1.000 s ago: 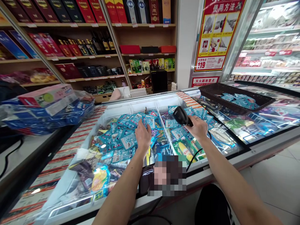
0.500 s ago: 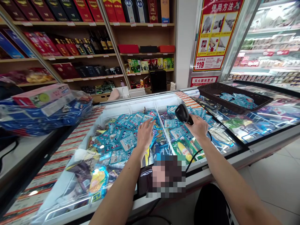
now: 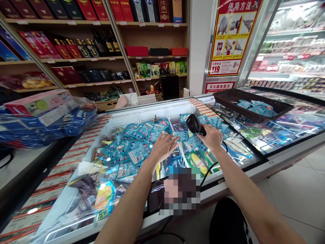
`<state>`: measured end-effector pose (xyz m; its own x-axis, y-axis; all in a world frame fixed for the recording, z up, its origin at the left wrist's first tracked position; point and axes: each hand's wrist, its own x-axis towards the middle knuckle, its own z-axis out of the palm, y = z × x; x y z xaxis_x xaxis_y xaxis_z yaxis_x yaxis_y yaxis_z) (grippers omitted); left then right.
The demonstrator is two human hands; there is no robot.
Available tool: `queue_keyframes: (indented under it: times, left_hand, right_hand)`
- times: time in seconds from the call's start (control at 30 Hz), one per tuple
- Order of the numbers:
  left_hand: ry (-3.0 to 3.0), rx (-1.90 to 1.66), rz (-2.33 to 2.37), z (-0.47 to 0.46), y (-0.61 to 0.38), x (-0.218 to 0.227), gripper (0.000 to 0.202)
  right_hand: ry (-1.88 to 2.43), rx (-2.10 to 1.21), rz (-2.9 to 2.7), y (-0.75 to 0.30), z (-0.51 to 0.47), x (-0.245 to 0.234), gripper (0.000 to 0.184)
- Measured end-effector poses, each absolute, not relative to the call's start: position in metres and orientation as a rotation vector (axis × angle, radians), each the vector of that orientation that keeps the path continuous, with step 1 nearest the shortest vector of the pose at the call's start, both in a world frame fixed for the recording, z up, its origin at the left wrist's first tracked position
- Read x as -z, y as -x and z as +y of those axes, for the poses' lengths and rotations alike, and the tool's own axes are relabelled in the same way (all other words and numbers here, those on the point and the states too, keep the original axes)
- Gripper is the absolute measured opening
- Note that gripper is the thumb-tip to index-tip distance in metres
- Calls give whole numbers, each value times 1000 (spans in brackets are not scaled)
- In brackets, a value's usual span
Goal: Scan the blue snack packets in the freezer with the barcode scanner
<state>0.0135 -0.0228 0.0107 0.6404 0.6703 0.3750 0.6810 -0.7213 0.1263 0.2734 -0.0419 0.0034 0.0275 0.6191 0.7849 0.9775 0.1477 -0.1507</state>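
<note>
My right hand (image 3: 212,138) is closed round the handle of a black barcode scanner (image 3: 194,124), whose head points down and left over the open chest freezer (image 3: 127,117). A black cable runs from it toward me. My left hand (image 3: 164,147) reaches into the freezer with fingers stretched out, resting on a heap of several small blue packets (image 3: 137,140) by the white wire divider (image 3: 179,145). More blue packets (image 3: 215,123) lie right of the divider under the scanner.
A black tray (image 3: 228,98) holding blue packets sits on the freezer's glass lid (image 3: 279,132) at the right. Plastic-wrapped boxes (image 3: 43,115) are stacked at the left. Shelves of boxed goods (image 3: 88,44) line the back wall, and a refrigerated display (image 3: 291,51) stands far right.
My left hand has slid right and toward the divider, its fingers now pointing at the scanner. The scanner hand dipped slightly lower and left.
</note>
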Motion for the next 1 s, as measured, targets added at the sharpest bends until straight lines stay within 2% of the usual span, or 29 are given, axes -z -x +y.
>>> queue_keyframes:
  times: [0.3, 0.4, 0.53, 0.77, 1.0]
  left_hand:
    - [2548, 857, -1397, -24, -13, -11, 37]
    - [2425, 877, -1479, -24, -12, -9, 46]
    - [2324, 807, -1624, -21, -9, -5, 54]
    - [2468, 677, -1640, -19, -8, -5, 40]
    - [2490, 647, -1595, -20, -10, -6, 50]
  right_hand:
    - [1575, 606, -1687, -272, -41, -2, 32]
    - [1596, 603, -1697, -272, -41, -2, 32]
    - [1618, 597, -1715, -271, -40, -2, 33]
    - [1620, 579, -1711, -270, -41, -3, 33]
    - [1587, 579, -1743, -269, -41, -1, 31]
